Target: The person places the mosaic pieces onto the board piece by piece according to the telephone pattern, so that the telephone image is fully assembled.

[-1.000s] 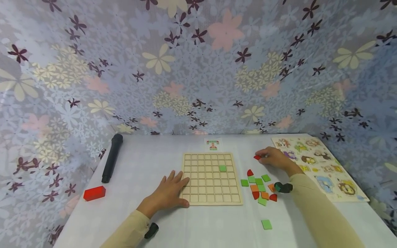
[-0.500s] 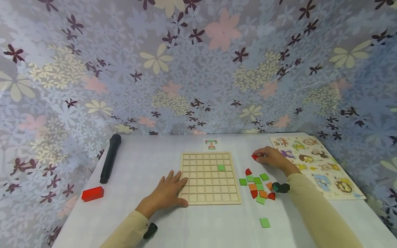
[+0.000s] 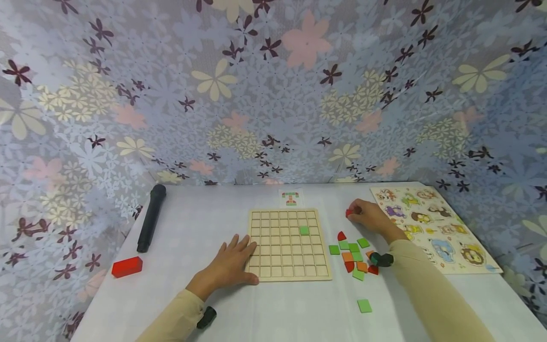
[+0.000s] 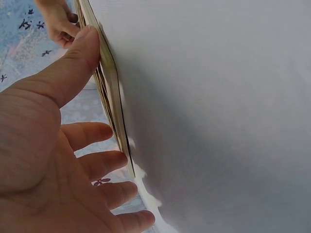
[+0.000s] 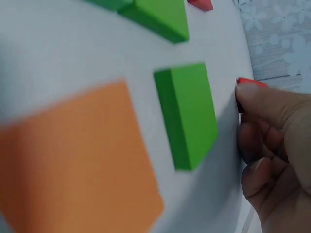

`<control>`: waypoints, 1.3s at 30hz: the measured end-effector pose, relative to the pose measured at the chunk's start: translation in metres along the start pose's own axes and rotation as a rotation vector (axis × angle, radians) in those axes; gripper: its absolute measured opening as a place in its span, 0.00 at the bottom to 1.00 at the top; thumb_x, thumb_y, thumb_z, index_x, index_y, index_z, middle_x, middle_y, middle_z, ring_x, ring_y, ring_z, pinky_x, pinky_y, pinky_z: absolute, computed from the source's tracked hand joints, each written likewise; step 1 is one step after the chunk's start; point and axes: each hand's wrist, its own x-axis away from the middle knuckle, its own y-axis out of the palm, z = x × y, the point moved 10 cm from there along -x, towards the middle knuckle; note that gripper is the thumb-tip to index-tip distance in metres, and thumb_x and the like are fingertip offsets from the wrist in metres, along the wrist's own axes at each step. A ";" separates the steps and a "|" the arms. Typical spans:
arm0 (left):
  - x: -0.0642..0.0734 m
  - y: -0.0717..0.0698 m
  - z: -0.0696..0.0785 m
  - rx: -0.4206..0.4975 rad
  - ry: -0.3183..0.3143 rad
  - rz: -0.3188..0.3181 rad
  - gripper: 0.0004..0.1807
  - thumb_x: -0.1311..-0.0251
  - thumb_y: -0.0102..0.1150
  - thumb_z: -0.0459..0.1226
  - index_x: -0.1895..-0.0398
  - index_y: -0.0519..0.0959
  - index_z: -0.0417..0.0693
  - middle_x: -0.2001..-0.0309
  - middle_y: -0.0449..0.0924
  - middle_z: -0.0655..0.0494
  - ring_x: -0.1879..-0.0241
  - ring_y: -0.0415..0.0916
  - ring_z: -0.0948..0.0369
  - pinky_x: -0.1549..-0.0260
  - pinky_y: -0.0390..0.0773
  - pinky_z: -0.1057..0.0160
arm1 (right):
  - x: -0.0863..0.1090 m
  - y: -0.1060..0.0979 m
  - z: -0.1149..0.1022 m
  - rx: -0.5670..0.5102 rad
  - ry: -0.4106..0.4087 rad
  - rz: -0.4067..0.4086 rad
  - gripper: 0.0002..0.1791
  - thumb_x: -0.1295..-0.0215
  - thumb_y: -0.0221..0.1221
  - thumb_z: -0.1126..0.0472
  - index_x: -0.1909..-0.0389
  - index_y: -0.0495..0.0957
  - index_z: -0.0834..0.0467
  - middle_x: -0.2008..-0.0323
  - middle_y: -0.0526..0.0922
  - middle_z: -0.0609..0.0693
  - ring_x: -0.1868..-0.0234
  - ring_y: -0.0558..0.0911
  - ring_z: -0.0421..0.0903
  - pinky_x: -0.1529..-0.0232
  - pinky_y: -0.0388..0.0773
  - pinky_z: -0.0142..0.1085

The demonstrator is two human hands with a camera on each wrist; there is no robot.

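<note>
My left hand [image 3: 226, 263] lies spread at the left edge of a wooden grid board [image 3: 278, 280], its thumb at the front left corner. In the left wrist view the thumb [image 4: 80, 60] and fingertips touch the board's edge [image 4: 114, 97]. One green square tile [image 3: 304, 230] sits in a cell toward the board's upper right. To the right of the board, my right hand [image 3: 371, 218] pinches a red piece [image 3: 349, 213] between thumb and fingers. The right wrist view shows the red piece [image 5: 252, 82] at the thumb tip, mostly hidden by the fingers.
Green tiles [image 3: 353, 247], orange tiles [image 3: 362, 266] and red quarter-round pieces [image 3: 341, 235] lie right of the board. A single green tile [image 3: 364, 305] lies nearer. Around them are a pattern card [image 3: 291, 198], animal puzzle board [image 3: 431, 223], black stick [image 3: 151, 218] and red block [image 3: 127, 267].
The right hand has shifted slightly and turned the red piece in its fingers. My left hand has stayed at the board. The whole head view has drifted a little.
</note>
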 end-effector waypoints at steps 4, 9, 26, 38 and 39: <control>-0.001 -0.001 0.000 0.001 0.002 -0.002 0.54 0.47 0.72 0.60 0.22 0.62 0.44 0.20 0.51 0.41 0.21 0.42 0.37 0.28 0.49 0.30 | -0.001 0.002 0.005 -0.061 0.075 -0.007 0.13 0.28 0.62 0.57 0.48 0.78 0.58 0.60 0.83 0.56 0.62 0.78 0.51 0.60 0.76 0.41; -0.002 -0.002 0.000 -0.012 -0.002 -0.006 0.54 0.47 0.72 0.60 0.22 0.61 0.45 0.20 0.51 0.41 0.21 0.42 0.37 0.28 0.49 0.30 | -0.001 0.004 0.006 -0.294 0.184 -0.027 0.21 0.23 0.56 0.55 0.36 0.76 0.59 0.61 0.80 0.55 0.67 0.75 0.47 0.66 0.74 0.37; -0.001 0.003 0.001 -0.009 -0.001 -0.024 0.54 0.47 0.72 0.60 0.22 0.62 0.44 0.20 0.51 0.40 0.21 0.43 0.36 0.28 0.50 0.30 | -0.013 0.072 -0.082 -0.732 0.245 -0.204 0.22 0.25 0.59 0.61 0.35 0.75 0.63 0.73 0.81 0.49 0.83 0.68 0.38 0.82 0.61 0.31; -0.001 0.001 0.000 -0.015 -0.001 -0.008 0.54 0.47 0.71 0.61 0.22 0.62 0.45 0.20 0.52 0.41 0.21 0.43 0.36 0.29 0.50 0.30 | -0.022 0.075 -0.114 -0.214 0.073 -0.120 0.04 0.30 0.63 0.62 0.64 0.84 0.58 0.65 0.84 0.53 0.67 0.77 0.48 0.65 0.74 0.40; -0.001 0.001 -0.001 -0.016 -0.002 -0.007 0.54 0.47 0.71 0.61 0.22 0.62 0.45 0.20 0.52 0.41 0.21 0.43 0.36 0.29 0.50 0.30 | -0.022 0.075 -0.117 -0.191 0.063 -0.114 0.04 0.30 0.63 0.62 0.64 0.84 0.58 0.65 0.84 0.52 0.65 0.77 0.48 0.63 0.74 0.40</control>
